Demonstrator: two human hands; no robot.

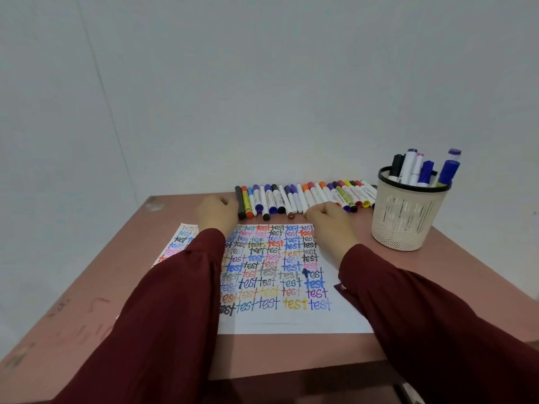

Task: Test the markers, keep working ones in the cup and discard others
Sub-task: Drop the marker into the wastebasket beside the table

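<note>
I am viewing a pinkish-brown table [116, 272] that is standing against a plain pale wall [262, 83]; faint scribbles [87, 316] are showing near its left edge and a whitish scuff [154, 204] at its far left corner. A sheet of paper [277, 322] is lying at the middle of the surface, covered with rows of the word "test" in many colours. A row of markers [274, 198] is lying side by side along the far edge, just beyond the paper. The cup [405, 220], a beige mesh one with a dark rim, is standing upright toward the far right corner, touching the right end of the row and holding several upright markers [408, 166]. Two maroon sleeves [175, 301] are crossing the paper and covering parts of it. The left hand [217, 212] is sitting at the left end of the row, fingers curled under; I cannot tell whether it is gripping anything. The right hand [331, 221] is resting at the near ends of the row's middle markers, fingers curled; I cannot tell whether it is pinching one.
</note>
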